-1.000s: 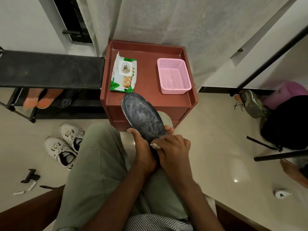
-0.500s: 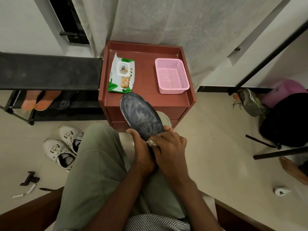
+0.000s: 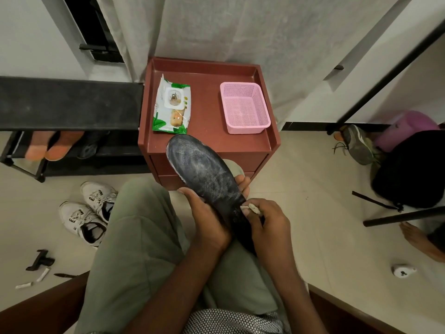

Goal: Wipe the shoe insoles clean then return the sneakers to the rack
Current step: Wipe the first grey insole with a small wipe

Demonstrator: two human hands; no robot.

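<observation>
Two hands work one dark, dimpled insole (image 3: 204, 169): my left hand (image 3: 209, 218) grips its heel, my right hand (image 3: 265, 220) pinches a crumpled wipe (image 3: 251, 208) at its 4 o'clock edge.

The red surface (image 3: 207, 121) carried a wipes pack (image 3: 171, 105) (left side) and a pink basket (image 3: 244, 107); white sneakers (image 3: 88, 210) lay on the floor (image 3: 313, 189).

The right hand (image 3: 266, 219) slides its wipe (image 3: 250, 208) toward five o'clock, off the insole (image 3: 204, 169) middle to its near edge.
</observation>
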